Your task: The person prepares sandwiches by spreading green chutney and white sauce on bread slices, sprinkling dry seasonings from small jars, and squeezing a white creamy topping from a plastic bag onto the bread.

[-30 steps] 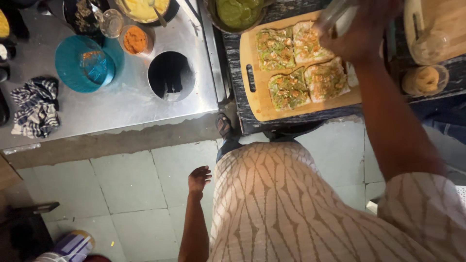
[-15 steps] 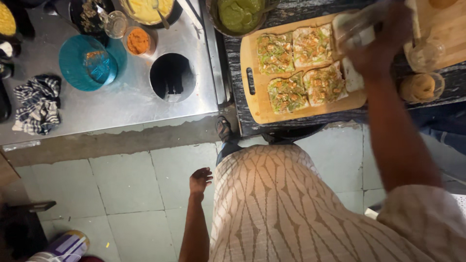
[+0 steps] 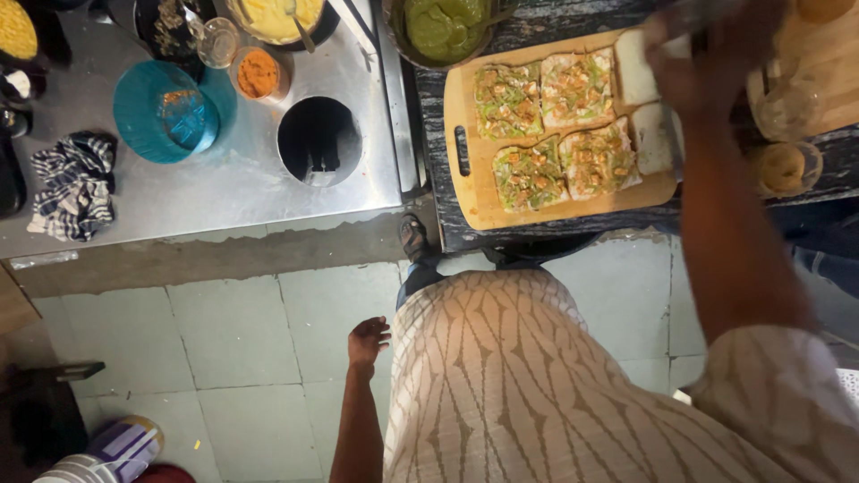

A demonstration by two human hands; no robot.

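My right hand [image 3: 707, 67] reaches over the far right corner of a wooden cutting board [image 3: 470, 192]. Its fingers are closed on the edge of a plain white bread slice [image 3: 633, 79]; a blurred grey thing shows just above the hand. A second plain slice [image 3: 653, 139] lies below it on the board. Several bread slices topped with green shreds and orange cubes [image 3: 555, 125] cover the middle of the board. My left hand [image 3: 369, 340] hangs at my side over the tiled floor, fingers loosely apart, holding nothing.
A bowl of green chutney [image 3: 443, 27] stands behind the board. On the steel counter [image 3: 224, 192] sit a teal plate [image 3: 165, 112], an orange spice cup [image 3: 258, 73], a yellow-filled pan [image 3: 273, 16], a round hole [image 3: 319, 140] and a checked cloth [image 3: 73, 188]. Glass jars [image 3: 787, 165] stand at right.
My right hand has shifted right and farther from me along the board's far side. Two plain white slices now show at the board's right end. My left hand stays down.
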